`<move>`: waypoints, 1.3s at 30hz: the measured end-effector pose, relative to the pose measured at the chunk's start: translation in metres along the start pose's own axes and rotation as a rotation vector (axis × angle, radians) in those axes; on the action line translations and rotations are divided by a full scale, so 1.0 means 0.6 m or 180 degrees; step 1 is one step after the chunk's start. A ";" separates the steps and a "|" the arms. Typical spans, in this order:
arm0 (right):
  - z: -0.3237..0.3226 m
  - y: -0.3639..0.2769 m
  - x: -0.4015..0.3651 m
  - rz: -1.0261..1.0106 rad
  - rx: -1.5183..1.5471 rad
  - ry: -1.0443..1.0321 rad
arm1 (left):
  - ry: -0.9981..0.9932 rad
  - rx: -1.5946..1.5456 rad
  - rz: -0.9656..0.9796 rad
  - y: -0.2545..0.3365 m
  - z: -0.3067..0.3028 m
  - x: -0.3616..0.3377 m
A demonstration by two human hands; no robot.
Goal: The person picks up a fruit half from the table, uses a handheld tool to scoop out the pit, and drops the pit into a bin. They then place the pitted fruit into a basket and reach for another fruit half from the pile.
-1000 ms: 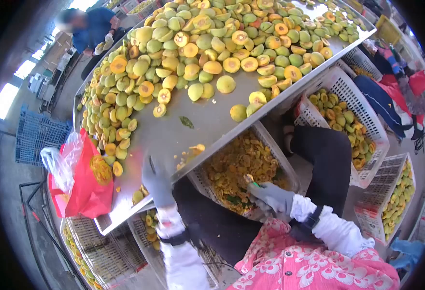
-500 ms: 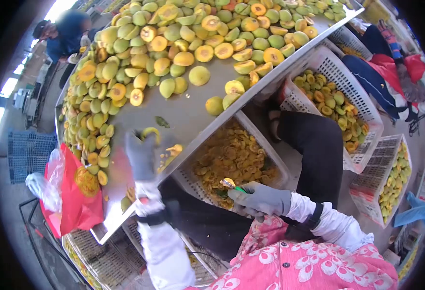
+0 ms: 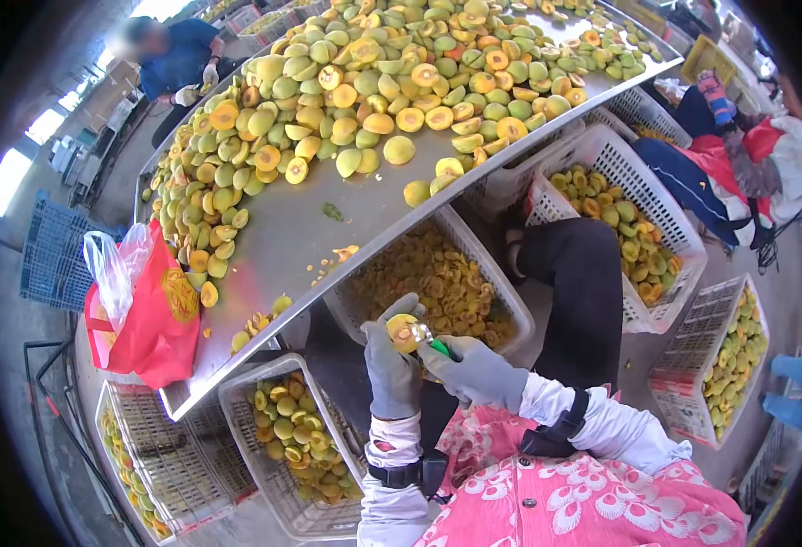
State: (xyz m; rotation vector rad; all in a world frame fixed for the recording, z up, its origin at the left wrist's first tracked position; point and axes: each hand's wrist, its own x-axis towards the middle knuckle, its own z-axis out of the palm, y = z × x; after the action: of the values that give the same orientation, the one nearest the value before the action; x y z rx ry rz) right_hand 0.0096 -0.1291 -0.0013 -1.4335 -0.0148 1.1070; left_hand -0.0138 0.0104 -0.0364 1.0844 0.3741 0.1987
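My left hand (image 3: 394, 366), in a grey glove, is closed round a halved fruit (image 3: 406, 334) with its orange cut face turned up. My right hand (image 3: 485, 372), also gloved, grips a small tool with a green handle (image 3: 440, 347). The tool's metal end touches the cut face of the fruit. Both hands are above my lap, beside a crate of orange fruit pieces (image 3: 456, 283). Many green and orange fruits (image 3: 328, 91) lie heaped on the metal table (image 3: 282, 219) ahead.
A red bag (image 3: 159, 319) hangs at the table's left corner. Crates of fruit stand below left (image 3: 296, 438) and at the right (image 3: 638, 237), (image 3: 729, 365). One person (image 3: 178, 59) is at the far left; another (image 3: 729, 164) sits at the right.
My left hand has come back from the table to my right hand and now holds a halved fruit. The tool has moved onto the fruit. The camera view has shifted.
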 end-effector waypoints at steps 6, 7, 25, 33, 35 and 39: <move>0.018 0.037 0.009 -0.1496 -0.1592 0.0919 | 0.0318 0.0301 0.0148 0.014 0.011 -0.024; 0.020 0.033 0.007 -0.1515 -0.1784 0.0985 | 0.0389 0.0253 0.0094 0.015 0.015 -0.026; 0.041 0.004 -0.028 -0.0518 0.0038 -0.0301 | 0.0501 0.1015 0.1011 0.106 0.083 -0.058; 0.040 -0.005 -0.028 -0.1068 -0.0240 -0.0108 | 0.0439 0.1016 0.0549 0.084 0.068 -0.050; 0.023 -0.026 -0.041 0.0066 0.0247 -0.0784 | 0.0471 0.1122 0.0709 0.082 0.067 -0.049; 0.010 -0.017 -0.031 0.0270 0.1278 -0.1338 | -0.0197 0.0871 0.0685 0.069 0.044 -0.022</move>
State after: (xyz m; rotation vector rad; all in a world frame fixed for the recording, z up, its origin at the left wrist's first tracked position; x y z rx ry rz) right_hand 0.0019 -0.1332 0.0189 -0.8367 -0.0286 1.3767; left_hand -0.0143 0.0032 0.0141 1.3988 0.2321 0.3103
